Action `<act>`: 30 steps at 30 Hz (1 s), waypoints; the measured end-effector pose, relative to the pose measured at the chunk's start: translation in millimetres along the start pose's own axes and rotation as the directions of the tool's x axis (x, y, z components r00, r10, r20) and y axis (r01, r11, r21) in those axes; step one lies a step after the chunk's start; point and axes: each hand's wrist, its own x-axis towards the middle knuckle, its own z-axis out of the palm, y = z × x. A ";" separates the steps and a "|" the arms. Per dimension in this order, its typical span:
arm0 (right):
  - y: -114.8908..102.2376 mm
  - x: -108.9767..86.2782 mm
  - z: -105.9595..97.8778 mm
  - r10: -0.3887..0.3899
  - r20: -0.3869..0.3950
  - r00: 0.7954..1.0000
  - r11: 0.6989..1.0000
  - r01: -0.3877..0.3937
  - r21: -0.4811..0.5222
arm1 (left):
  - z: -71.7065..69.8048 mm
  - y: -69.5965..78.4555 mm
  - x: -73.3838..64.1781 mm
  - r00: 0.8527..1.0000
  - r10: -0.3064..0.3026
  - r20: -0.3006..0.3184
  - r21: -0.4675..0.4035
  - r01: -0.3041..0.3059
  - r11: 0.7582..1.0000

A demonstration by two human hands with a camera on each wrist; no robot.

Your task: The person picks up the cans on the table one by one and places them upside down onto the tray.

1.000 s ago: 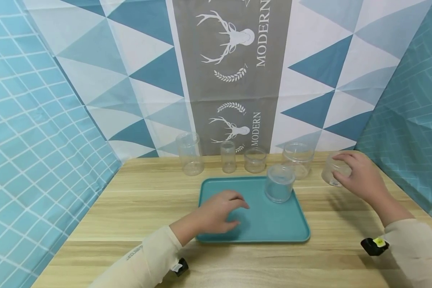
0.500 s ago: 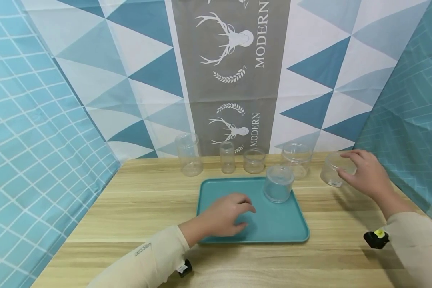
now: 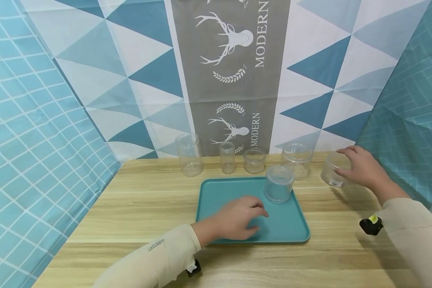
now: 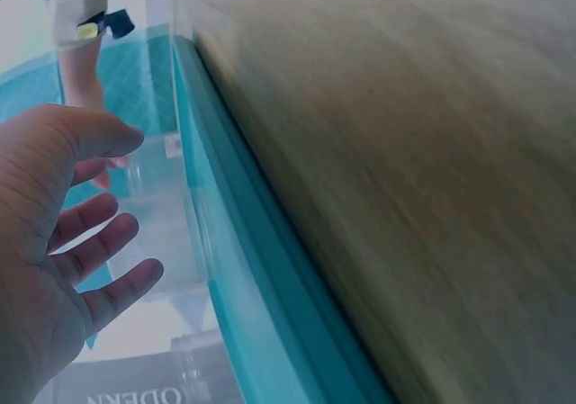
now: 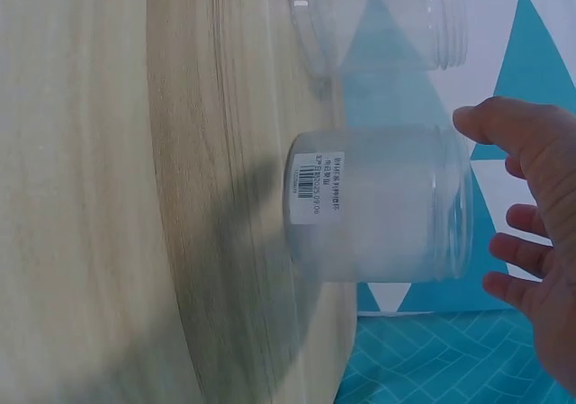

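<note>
My left hand [image 3: 242,219] hovers over the teal tray [image 3: 223,190] with fingers loosely bent and nothing held. A clear jar [image 3: 279,190] stands at the tray's back right corner, apart from that hand. In the left wrist view, thumb and fingers are spread before the tray's edge [image 4: 256,260]. At the far right, my right hand [image 3: 361,168] reaches round the top of another clear jar [image 3: 333,172] with a white label. The right wrist view shows this labelled jar [image 5: 378,233] upright on the table, thumb near its rim; whether they touch I cannot tell.
Along the back stand a tall clear jar [image 3: 191,160], a narrow one [image 3: 228,160], a short one [image 3: 254,162] and a wide one [image 3: 298,160]. A patterned cloth [image 3: 234,88] hangs behind the wooden table [image 3: 137,208].
My left hand has moved right over the tray, closer to the jar there. My right hand has shifted only slightly at the labelled jar. The jars stand where they were.
</note>
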 end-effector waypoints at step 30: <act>15.1 26.6 9.5 0.081 0.240 0.967 0.996 -0.089 0.025 | 25.2 20.0 41.6 0.998 -0.027 0.049 -0.079 0.031 0.996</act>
